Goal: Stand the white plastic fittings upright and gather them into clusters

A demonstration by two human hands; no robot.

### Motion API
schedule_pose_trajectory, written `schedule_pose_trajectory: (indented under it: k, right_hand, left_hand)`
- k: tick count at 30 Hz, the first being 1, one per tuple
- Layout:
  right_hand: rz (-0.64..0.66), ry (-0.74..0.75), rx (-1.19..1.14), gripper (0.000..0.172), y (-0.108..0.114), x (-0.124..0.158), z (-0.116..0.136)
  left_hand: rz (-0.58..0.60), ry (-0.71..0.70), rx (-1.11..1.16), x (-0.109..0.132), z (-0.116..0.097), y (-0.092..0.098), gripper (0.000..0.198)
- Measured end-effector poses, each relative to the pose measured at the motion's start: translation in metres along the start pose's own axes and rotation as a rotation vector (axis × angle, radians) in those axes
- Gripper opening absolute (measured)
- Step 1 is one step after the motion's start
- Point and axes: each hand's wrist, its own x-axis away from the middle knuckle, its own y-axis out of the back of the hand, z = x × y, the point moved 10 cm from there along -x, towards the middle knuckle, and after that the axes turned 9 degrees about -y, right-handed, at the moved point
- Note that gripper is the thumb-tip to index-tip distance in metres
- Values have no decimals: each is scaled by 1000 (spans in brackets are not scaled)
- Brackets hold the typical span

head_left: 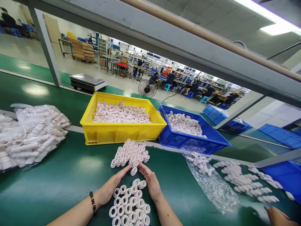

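White ring-shaped plastic fittings stand in two clusters on the green tabletop, a far cluster point(131, 152) and a near cluster point(128, 204). My left hand point(113, 185) lies along the left side of the gap between them, fingers stretched forward, fingertips beside the nearest fittings of the far cluster. Opposite it, my right hand point(151, 183) has its fingers extended too, its tips by the right side of the same fittings. A small stack of fittings point(134, 169) is between my fingertips. Neither hand is wrapped round anything. A beaded bracelet point(92, 202) circles my left wrist.
Behind the clusters stand a yellow bin point(124, 133) and a blue bin point(195, 139), both holding white fittings. A bag of white tubes point(35, 138) lies left. Right are a clear plastic bag point(211, 182), rows of fittings point(244, 179) and another person's hand point(279, 216).
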Motion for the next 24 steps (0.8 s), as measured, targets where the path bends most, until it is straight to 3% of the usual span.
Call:
schedule_pose_trajectory:
  k: [8,14,24]
  right_hand:
    - [32,19,-32,63,-7,-1,2]
    - [138,-27,-54,70,-25,4,9]
    - [244,-102,-67,74,-41,15,11]
  left_hand:
    - [-17,-5,63,0,7,1,53]
    - [-77,23,104,6,15,7,52]
    - [25,12,-117,12,4,5,47]
